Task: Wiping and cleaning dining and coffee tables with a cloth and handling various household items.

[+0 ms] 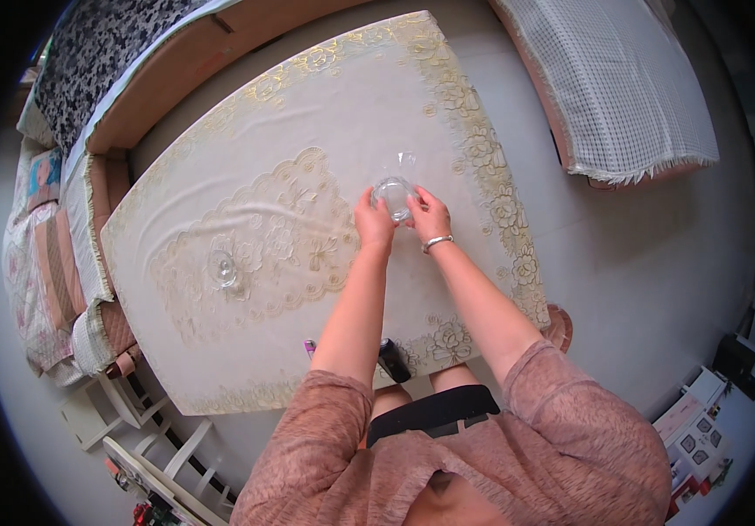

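Observation:
Both of my hands grip a clear round glass vessel (394, 188) over the right part of the table. My left hand (374, 218) is closed on its left side, and my right hand (429, 216), below a silver bracelet (438, 243), is closed on its right. Just beyond the rim shows another clear, faceted piece (406, 161); I cannot tell if it is separate. Farther left, a second clear glass vessel (223, 269) rests on the lace-patterned centre of the tablecloth.
The table wears a cream tablecloth (298, 114) with gold flowers along its edges. Near my body lie a black object (393, 360) and a small pink item (310, 346). Covered seats (614, 88) stand beyond the right, with a sofa (154, 83) at the left. White chairs (163, 469) are lower left.

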### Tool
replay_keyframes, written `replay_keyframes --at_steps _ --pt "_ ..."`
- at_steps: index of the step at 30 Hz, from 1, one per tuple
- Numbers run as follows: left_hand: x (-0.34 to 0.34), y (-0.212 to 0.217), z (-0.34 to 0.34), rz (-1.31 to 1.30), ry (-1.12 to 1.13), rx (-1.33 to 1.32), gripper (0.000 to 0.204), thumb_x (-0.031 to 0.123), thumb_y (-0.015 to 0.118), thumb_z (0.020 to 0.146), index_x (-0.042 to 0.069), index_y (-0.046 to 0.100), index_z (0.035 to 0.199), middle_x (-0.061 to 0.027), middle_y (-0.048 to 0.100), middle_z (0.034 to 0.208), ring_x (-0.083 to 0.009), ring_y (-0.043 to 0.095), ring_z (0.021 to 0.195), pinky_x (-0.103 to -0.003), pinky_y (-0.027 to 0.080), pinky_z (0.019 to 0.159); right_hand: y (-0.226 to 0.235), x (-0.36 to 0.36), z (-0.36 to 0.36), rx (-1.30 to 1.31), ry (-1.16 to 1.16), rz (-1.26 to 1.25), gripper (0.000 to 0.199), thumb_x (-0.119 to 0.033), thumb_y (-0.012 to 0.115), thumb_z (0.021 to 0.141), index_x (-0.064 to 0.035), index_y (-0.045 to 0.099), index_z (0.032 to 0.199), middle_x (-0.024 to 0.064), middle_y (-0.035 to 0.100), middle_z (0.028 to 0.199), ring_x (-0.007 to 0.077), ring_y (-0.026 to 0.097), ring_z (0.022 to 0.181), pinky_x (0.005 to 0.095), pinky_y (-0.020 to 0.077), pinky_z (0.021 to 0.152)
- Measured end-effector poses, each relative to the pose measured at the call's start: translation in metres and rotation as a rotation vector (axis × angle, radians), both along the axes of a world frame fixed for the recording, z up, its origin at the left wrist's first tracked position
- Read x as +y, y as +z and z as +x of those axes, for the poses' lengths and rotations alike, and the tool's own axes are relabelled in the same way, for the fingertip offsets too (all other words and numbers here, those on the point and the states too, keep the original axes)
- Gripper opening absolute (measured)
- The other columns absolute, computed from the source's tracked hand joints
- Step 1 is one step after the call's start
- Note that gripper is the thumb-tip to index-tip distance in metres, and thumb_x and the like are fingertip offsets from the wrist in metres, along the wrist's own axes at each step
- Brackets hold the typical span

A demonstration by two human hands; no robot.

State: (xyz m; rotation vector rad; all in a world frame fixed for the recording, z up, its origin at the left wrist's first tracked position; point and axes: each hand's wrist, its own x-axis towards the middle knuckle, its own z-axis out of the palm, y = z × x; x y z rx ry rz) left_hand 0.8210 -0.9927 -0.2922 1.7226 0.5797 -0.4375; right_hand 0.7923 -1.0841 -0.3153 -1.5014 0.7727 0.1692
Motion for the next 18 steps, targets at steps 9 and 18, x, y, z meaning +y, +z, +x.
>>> replay_keyframes --at_steps 9,18 --pt "0.02 0.037 -0.046 -0.117 0.177 -0.098 0.035 0.014 0.057 0.076 -0.001 0.045 0.105 -0.0116 0.048 0.094 -0.0168 0.053 0.068 -0.026 0.05 0.042 0.05 0.014 -0.032 -0.051 0.05 0.071 0.032 -0.016 0.052 0.081 -0.0051 0.047 0.111 0.0032 0.053 0.085 0.0089 0.051 0.072 0.0242 0.0498 0.057" --pt "0.129 0.081 -0.138 0.317 0.164 -0.403 0.041 0.023 0.065 0.07 0.0 0.05 0.1 -0.0119 0.051 0.086 -0.0181 0.051 0.071 -0.028 0.043 0.06 0.138 0.104 -0.098 -0.075 0.243 0.191 0.037 -0.017 0.055 0.079 0.0 0.046 0.11 0.0089 0.055 0.086 0.0126 0.053 0.072 0.0267 0.0513 0.052"
